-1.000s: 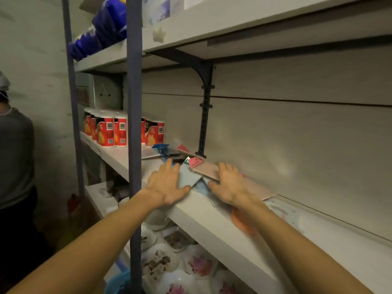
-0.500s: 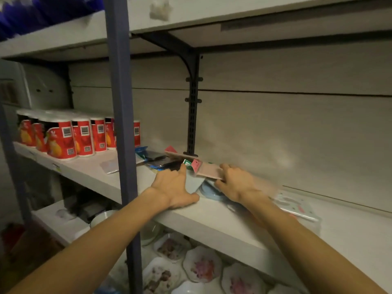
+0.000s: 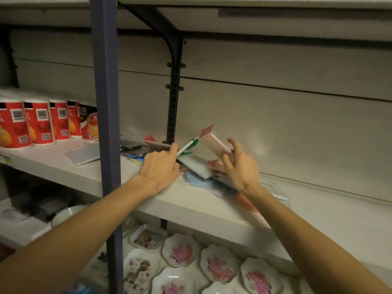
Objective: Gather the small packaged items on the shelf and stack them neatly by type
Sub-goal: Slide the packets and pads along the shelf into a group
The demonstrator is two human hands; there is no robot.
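— while we are holding these packets up off the shelf (image 3: pixel 212 211), how far along are we getting?
— not far, we are judging. our right hand (image 3: pixel 239 166) is lifting a pink flat packet (image 3: pixel 214 143), fingers curled around its lower end, index finger sticking up loose, so the packet is tilting up toward the back wall.
— and the left hand (image 3: pixel 160 168)?
— it is resting knuckles-up just beside a white packet with a green-edged tab (image 3: pixel 191 160), forefinger stretched out and touching that tab. whether it is gripping anything underneath, we cannot tell.
— what are we leaving undone?
— most of it, we are thinking. a jumble of dark and blue packets (image 3: pixel 133 148) is lying behind the post (image 3: pixel 106 124), another pink-tabbed packet (image 3: pixel 154 142) is sitting near the bracket, a round pale-blue piece (image 3: pixel 196 180) is sticking out under the white one, and a clear flat packet (image 3: pixel 275 189) is lying apart at our right. no tidy pile by type is showing anywhere.
— and the red canisters (image 3: pixel 40 124)?
— standing in a row at our left, well apart from the packets.
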